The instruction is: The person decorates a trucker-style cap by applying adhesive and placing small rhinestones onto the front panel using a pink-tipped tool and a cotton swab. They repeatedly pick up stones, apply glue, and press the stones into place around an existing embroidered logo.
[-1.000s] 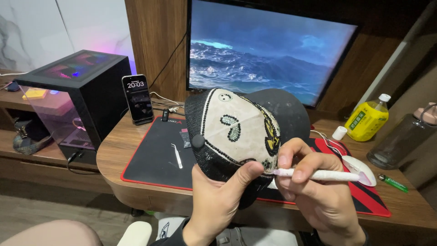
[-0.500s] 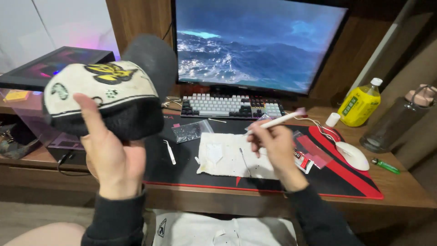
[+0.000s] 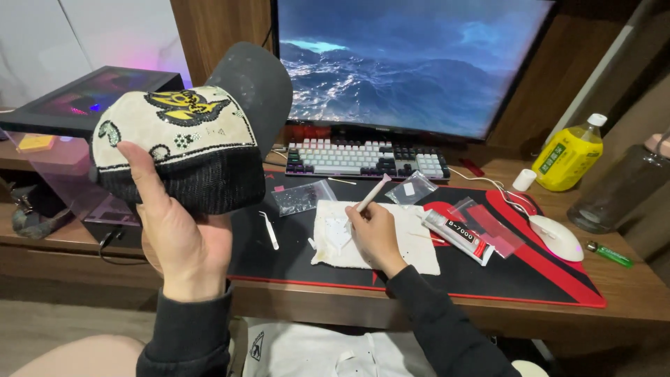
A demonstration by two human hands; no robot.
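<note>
My left hand holds up a black cap at the left, thumb pressed on its cream front panel, which carries a gold and black beaded emblem. My right hand rests on a white cloth on the desk mat and grips a pink pen-like tool, its tip down on the cloth. Small clear bags lie just beyond the cloth. A glue tube lies to the right of my right hand.
A black and red desk mat covers the wooden desk. Tweezers lie left of the cloth. A keyboard and monitor stand behind. A white mouse, green lighter, yellow bottle and glass bottle sit at the right.
The cap went from in front of me up to the left in my left hand. My right hand came off the cap and lowered the pen tool onto the white cloth.
</note>
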